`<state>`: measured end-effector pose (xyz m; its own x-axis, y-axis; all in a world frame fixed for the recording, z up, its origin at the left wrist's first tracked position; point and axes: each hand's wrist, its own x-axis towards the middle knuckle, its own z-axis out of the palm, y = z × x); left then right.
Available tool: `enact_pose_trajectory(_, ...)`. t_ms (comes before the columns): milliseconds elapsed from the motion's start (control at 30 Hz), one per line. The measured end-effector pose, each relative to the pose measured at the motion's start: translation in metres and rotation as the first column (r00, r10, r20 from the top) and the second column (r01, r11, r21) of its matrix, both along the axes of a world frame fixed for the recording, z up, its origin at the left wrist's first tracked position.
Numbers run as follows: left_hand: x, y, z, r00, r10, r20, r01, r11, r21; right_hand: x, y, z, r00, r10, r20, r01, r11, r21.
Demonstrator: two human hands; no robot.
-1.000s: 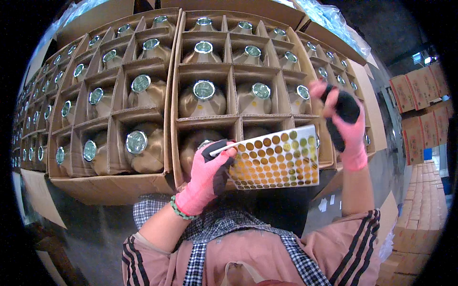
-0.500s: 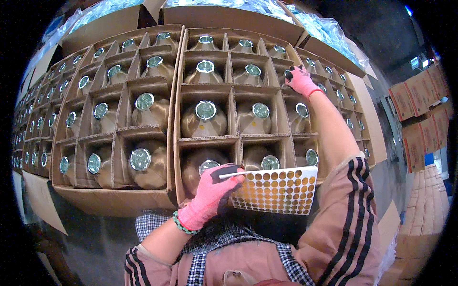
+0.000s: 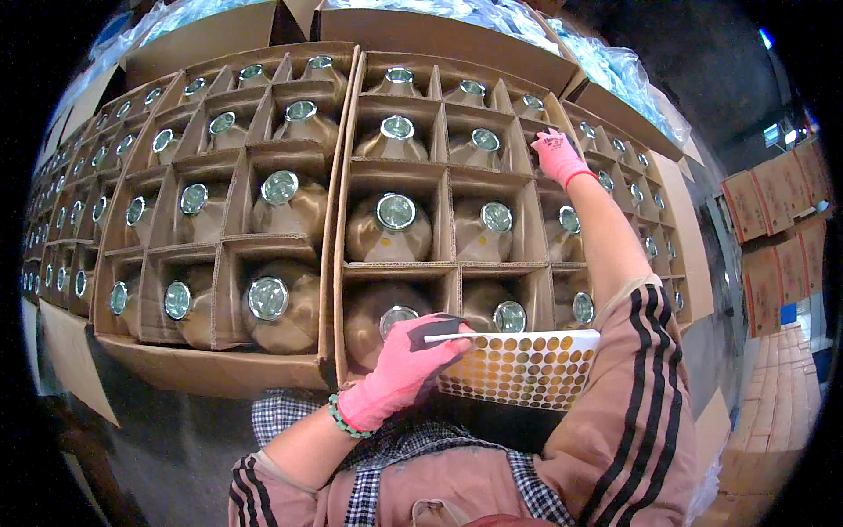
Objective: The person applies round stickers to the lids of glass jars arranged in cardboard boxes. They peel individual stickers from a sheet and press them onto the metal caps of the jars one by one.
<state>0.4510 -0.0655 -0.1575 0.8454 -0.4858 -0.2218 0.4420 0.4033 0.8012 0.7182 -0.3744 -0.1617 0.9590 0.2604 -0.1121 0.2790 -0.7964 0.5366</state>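
While my left hand (image 3: 406, 364) grips the dotted sheet (image 3: 527, 369), I'd steady my right hand (image 3: 559, 156), fingers hidden, can't tell, at the carton's (image 3: 443, 63) right side.

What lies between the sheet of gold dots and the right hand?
In the head view, rounded jars and cardboard dividers lie between the sheet and the right hand.

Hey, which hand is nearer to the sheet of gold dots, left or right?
Left. The left hand grips the sheet of gold dots at its left end; the right hand is apart from it, farther forward over the bottle carton.
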Motion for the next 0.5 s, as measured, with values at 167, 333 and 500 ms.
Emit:
enact_pose_trajectory(167,0.000,-0.001,-0.004,0.996,-0.016,0.088,0.015,1.000,0.010,-0.030,0.015,0.032,0.955,-0.107,0.275,-0.039,0.877,0.479)
enact_pose_trajectory(333,-0.003,0.000,-0.005,0.997,0.072,0.029,-0.071,0.997,-0.013,-0.143,0.081,0.117,0.977,-0.026,0.209,-0.168,0.505,0.847)
enact_pose_trajectory(500,-0.004,0.000,-0.004,0.991,0.077,0.107,-0.078,0.997,-0.001,-0.253,0.119,0.166,0.969,0.226,-0.100,-0.094,0.711,0.697)
